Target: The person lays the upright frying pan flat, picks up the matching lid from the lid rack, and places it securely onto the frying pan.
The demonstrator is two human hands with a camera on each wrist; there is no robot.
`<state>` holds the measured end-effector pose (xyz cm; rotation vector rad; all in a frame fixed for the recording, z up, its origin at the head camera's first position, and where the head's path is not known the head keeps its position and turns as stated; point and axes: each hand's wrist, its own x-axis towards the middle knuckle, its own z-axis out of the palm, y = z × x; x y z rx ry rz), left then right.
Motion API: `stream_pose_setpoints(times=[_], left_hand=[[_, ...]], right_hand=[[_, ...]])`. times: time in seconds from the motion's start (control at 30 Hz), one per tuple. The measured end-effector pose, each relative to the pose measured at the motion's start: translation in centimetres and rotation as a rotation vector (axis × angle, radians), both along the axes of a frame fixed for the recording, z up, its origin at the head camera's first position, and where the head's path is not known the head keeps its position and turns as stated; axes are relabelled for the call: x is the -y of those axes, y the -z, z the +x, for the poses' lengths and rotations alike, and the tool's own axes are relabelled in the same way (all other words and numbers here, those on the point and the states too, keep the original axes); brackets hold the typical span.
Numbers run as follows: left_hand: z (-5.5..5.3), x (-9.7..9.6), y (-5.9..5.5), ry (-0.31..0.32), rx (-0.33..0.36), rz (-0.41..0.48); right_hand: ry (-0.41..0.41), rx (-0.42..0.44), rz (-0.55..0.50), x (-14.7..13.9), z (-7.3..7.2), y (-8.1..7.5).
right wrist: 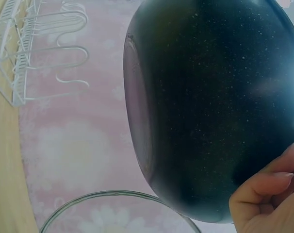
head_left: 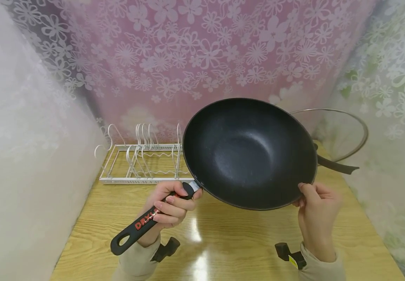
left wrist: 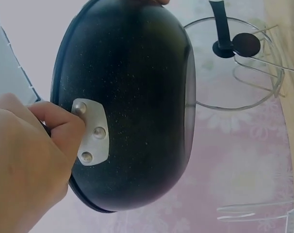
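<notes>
A black wok (head_left: 244,156) is held up over the table, tilted so its bare inside faces the head camera. My left hand (head_left: 174,207) grips its long black handle (head_left: 130,233) close to the pan, fingers wrapped round red lettering. At the wok's lower right rim, my right hand (head_left: 317,214) pinches the edge between thumb and fingers. The left wrist view shows a riveted metal bracket (left wrist: 99,145) joining handle and pan. In the right wrist view, the speckled dark underside (right wrist: 205,107) fills much of the picture, with the right hand's fingers (right wrist: 263,187) at its edge.
Behind the wok on the right stands a glass lid (head_left: 366,134) with a metal rim and black handle (head_left: 339,166), partly hidden. A white wire rack (head_left: 132,180) sits at the table's back left. Floral curtains (head_left: 209,50) enclose the wooden table (head_left: 237,242).
</notes>
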<state>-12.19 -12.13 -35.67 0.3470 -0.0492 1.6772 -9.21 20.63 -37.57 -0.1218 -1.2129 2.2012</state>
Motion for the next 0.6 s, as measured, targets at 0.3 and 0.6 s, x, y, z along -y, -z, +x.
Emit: stream_pose_setpoints(times=[0.3,0.6], left_hand=[[0.3,0.1,0.8,0.022,-0.030,-0.065],[0.8,0.0,2.1,0.064,-0.036,-0.095]], right_hand=[[0.010,-0.080,-0.040,0.2,1.4,2.1],[0.035,-0.112,-0.078,0.5,3.0,3.8]])
